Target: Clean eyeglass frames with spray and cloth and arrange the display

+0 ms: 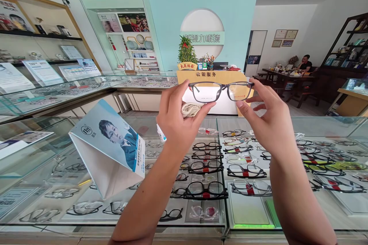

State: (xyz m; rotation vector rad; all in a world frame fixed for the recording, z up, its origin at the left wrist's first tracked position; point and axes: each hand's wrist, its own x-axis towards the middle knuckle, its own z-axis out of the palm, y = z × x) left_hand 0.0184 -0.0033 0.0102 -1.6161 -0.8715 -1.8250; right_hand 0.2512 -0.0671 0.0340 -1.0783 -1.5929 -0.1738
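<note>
Left hand (178, 118), right hand (266, 113) pinch black-rimmed rectangular plastic-looking eyeglasses (224, 87) at 2 outer ends; left also clasps rolled cream cloth (191, 110). Likely light, stiff, easily scratched: grip rims.

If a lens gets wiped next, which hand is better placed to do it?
Probably the left hand: it holds the rolled cloth, close below a lens. The right hand, with no cloth showing, grips the right end of the glasses and could steady them.
</note>
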